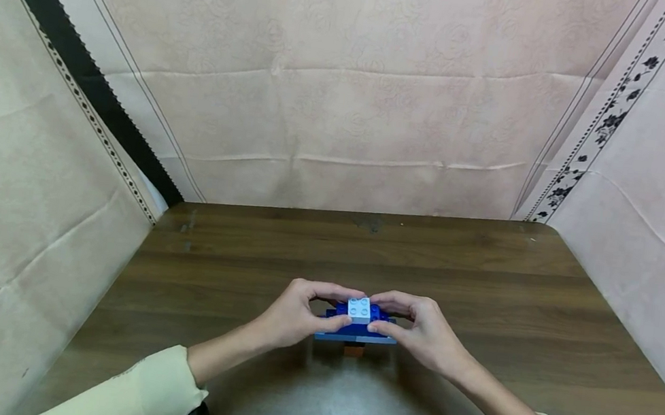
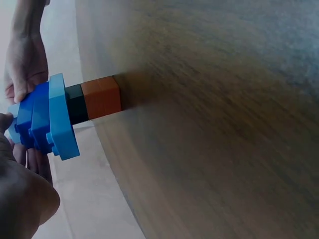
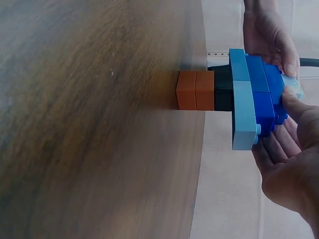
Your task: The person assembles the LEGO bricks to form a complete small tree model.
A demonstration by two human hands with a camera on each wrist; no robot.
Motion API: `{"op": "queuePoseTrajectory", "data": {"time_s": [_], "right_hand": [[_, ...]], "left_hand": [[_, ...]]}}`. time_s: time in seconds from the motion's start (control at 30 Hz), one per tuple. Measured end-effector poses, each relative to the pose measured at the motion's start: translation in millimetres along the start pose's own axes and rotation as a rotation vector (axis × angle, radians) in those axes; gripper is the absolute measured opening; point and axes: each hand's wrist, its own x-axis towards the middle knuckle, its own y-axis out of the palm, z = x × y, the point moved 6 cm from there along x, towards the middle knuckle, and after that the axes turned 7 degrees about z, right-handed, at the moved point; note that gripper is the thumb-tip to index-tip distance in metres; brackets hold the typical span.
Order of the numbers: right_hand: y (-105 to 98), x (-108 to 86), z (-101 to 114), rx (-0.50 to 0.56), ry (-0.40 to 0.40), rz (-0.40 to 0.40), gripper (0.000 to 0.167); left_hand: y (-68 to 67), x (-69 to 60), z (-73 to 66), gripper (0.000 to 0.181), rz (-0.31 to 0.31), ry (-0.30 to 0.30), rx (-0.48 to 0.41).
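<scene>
A stepped toy-brick tower stands on the wooden table in front of me. At its top sits a pale blue toy brick [image 1: 359, 310]. Below come dark blue bricks [image 3: 261, 94], a wider light blue layer [image 3: 243, 117], a black brick [image 3: 224, 95] and orange-brown bricks [image 3: 187, 90] at the base. My left hand [image 1: 294, 316] pinches the pale blue brick from the left, thumb in front and fingertips behind. From the right, my right hand [image 1: 424, 331] pinches the same brick in a like way. The fingers partly hide the dark blue bricks.
The brown wooden table [image 1: 241, 252] reaches back to a straight far edge. Pale patterned cloth [image 1: 349, 113] hangs or lies beyond it and on both sides. A dark strip [image 1: 99, 92] runs along the cloth at the left.
</scene>
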Motion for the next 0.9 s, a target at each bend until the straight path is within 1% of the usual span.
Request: {"op": "queuePoseTrajectory", "data": {"time_s": [0.17,0.3,0.43,0.57,0.67,0.9], "right_hand": [[0.1,0.5,-0.1,-0.004,-0.008,0.000,0.034],[0.1,1.1,-0.1,0.006,-0.014,0.006,0.034],[-0.1,1.5,0.6,0.005,-0.010,0.013,0.035],[-0.4,2.7,3.0,-0.011,-0.012,0.034,0.036],[-0.5,4.1,4.6,-0.029,-0.015,0.053,0.038],[-1.6,4.5,3.5,-0.070,-0.001,0.063,0.045]], "left_hand": [[1.9,-1.3,-0.3,0.037,-0.020,0.026,0.031],[2.4,-1.4,0.2,0.037,-0.023,0.031,0.054],[2.6,-1.5,-0.1,0.037,-0.013,0.039,0.070],[1.1,-1.0,-3.0,0.038,-0.001,0.079,0.096],[-0.6,-0.6,-5.3,0.039,0.009,0.097,0.119],[-1.6,-2.0,-9.0,0.047,0.032,0.108,0.152]]}}
